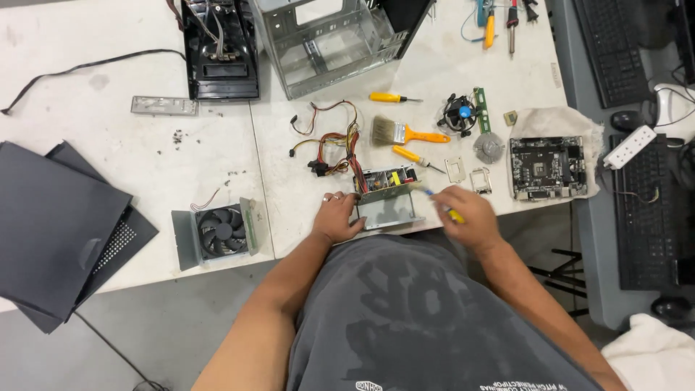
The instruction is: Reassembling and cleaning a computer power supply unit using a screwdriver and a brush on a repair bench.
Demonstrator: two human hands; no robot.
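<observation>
Head view: opened power supply box (386,195) on the worktop (304,137)
Left hand (337,217) rests released against it; right hand (463,217) grips a yellow screwdriver (443,207); wire bundle (334,148), brush (405,133) behind

Opened metal power supply (387,195), circuit board exposed, wires trailing, near table edge; yellow-handled screwdriver (447,211) tilted beside it.

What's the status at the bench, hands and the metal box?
Left hand steadies the open power supply box. Right hand grips a yellow screwdriver at its edge. Wire bundle lies just behind; nothing blocking.

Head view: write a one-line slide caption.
Left hand steadies an opened power supply while right hand works a yellow screwdriver at it.
</observation>
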